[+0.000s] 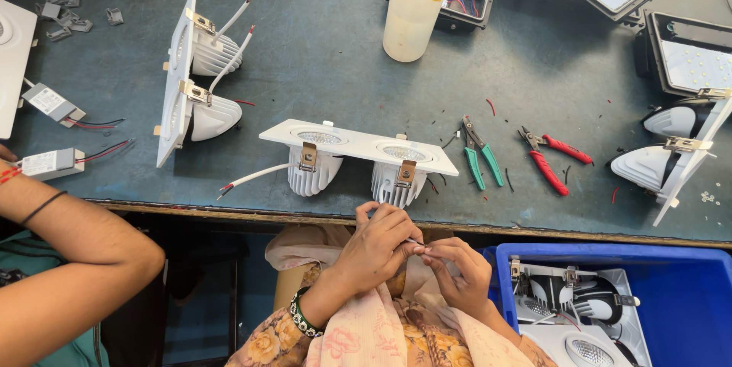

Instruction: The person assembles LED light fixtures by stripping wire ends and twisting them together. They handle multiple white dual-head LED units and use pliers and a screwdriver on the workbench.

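My left hand [379, 243] and my right hand [460, 272] meet just below the table's front edge, fingertips pinching a thin wire end [415, 243] between them. The wire runs up toward a white twin downlight fitting [357, 143] that lies face up at the table edge on its two finned heat sinks. A white cable [252, 177] trails from the fitting's left lamp. Both hands are closed around the wire; its far end is hidden behind my fingers.
Green-handled pliers [481, 159] and red-handled cutters [553, 159] lie right of the fitting. Another twin fitting [183, 77] stands on edge at left, a third [679, 146] at right. A white bottle [409, 16] stands behind. A blue bin [686, 291] holds more fittings. Another person's arm [69, 260] is at lower left.
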